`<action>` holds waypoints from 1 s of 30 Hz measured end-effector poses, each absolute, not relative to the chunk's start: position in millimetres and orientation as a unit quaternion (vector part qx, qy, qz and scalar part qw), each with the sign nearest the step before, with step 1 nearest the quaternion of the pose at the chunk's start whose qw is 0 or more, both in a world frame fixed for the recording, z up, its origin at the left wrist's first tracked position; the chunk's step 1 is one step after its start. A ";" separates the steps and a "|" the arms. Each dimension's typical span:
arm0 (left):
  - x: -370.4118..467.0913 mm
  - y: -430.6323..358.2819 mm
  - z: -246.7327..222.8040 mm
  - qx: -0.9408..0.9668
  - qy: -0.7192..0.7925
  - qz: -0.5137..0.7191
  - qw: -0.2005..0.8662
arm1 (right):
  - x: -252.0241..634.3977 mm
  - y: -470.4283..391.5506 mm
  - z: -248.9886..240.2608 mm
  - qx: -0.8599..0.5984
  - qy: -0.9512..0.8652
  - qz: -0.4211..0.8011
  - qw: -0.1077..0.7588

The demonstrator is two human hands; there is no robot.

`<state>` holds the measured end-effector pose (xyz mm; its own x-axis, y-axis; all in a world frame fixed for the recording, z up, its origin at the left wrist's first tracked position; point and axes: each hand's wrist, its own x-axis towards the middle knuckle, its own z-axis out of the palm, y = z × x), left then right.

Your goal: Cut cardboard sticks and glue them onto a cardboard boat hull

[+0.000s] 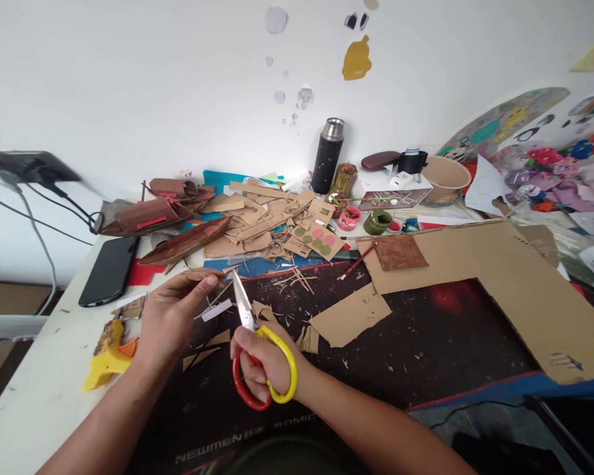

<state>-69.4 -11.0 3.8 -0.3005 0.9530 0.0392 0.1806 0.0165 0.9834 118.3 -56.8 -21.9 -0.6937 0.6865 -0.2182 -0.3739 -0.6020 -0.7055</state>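
Note:
My right hand (264, 359) is wrapped round the red and yellow handles of a pair of scissors (243, 303), whose blades point up and away over the dark mat (426, 343). To the left of the blades, my left hand (171, 316) pinches a small, thin cardboard piece (231, 270) between thumb and fingers. The blade tips are close beside that piece; whether they touch it is hard to tell. Thin cardboard strips (299, 280) and a white paper strip (216, 310) lie on the mat nearby.
Cardboard scraps (257, 218) are heaped behind my hands, beside brown model boats (185, 243). A phone (109, 270) and yellow glue gun (107, 356) lie left. A black flask (328, 155) and paint jars (377, 222) stand at the back; a large cardboard sheet (519, 284) lies right.

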 end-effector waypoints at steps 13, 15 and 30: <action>-33.3 17.9 16.1 0.658 0.596 0.284 0.363 | 195.6 -26.7 -15.6 -0.355 -0.302 0.774 0.429; -21.2 25.2 14.7 0.681 0.591 0.254 0.350 | 206.4 -24.4 -16.4 -0.364 -0.297 0.760 0.448; 3.3 43.0 3.3 0.731 0.589 0.197 0.281 | 223.0 -32.0 -36.9 -0.338 -0.251 0.754 0.504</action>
<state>3.3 43.0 3.3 0.2277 0.9728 -0.0425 0.7512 -0.1477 0.6433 223.0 -32.0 -36.9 -0.2636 0.9299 -0.2563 -0.5900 -0.3657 -0.7198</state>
